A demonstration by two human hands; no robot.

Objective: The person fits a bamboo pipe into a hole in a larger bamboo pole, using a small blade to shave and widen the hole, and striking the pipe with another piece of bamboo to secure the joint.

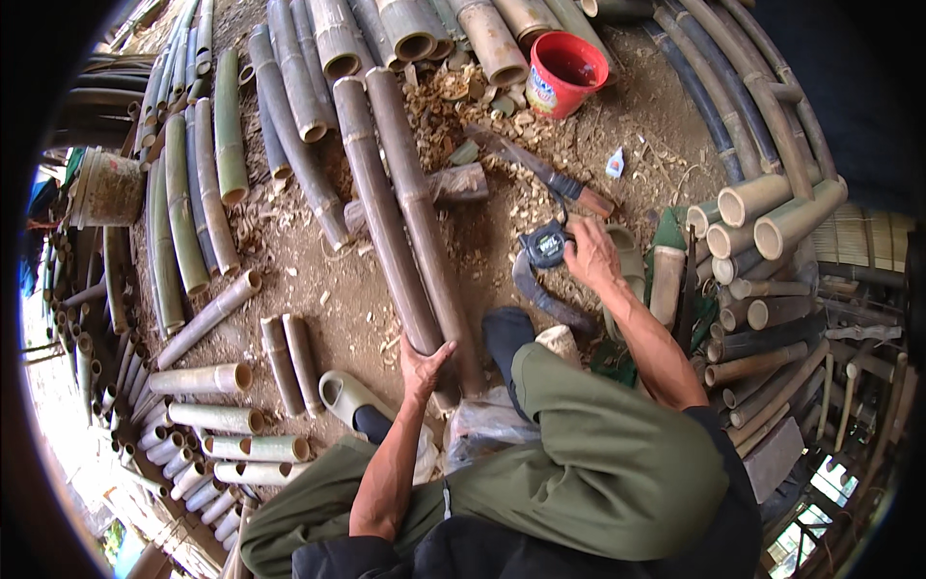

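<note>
Two long brown bamboo poles lie side by side across a short log (pixel 459 183), running away from me. My left hand (pixel 422 369) is wrapped round the near end of the left pole (pixel 381 207). Next to it, the right pole (pixel 422 212) reaches almost to my foot. Out to the right, my right hand (pixel 590 253) is closed on a dark tape measure (pixel 546 245), fingers at its right edge. No drawn-out tape can be made out. Just beyond that hand lies a long knife (pixel 552 179) with a wooden handle. A dark curved piece (pixel 548 294) rests below the tape measure.
A red bucket (pixel 569 77) stands among wood chips at the far side. A small white bottle (pixel 615 162) lies near the knife. Bamboo tubes (pixel 217 145) line the left and far sides; more cut bamboo (pixel 762 236) is stacked at right. Two short pieces (pixel 291 365) lie near my slipper (pixel 352 400).
</note>
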